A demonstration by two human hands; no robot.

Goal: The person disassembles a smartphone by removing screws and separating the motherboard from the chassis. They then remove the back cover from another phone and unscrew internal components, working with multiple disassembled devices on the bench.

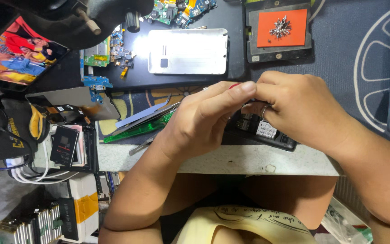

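The back cover [188,51] is smooth, silvery metal with a bright sheen. The orange pad [282,28] looks matt and rubbery; the worktop edge [249,159] is pale speckled stone

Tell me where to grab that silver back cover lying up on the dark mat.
Take the silver back cover by its two long edges, coming straight down from above. It lies flat and apart from both hands, its top and bottom edges look free, while small circuit boards crowd its left end.

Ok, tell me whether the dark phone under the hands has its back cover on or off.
Off. The dark phone shows bare insides and a white label beneath the right hand and left hand; a silver back cover lies apart on the mat.
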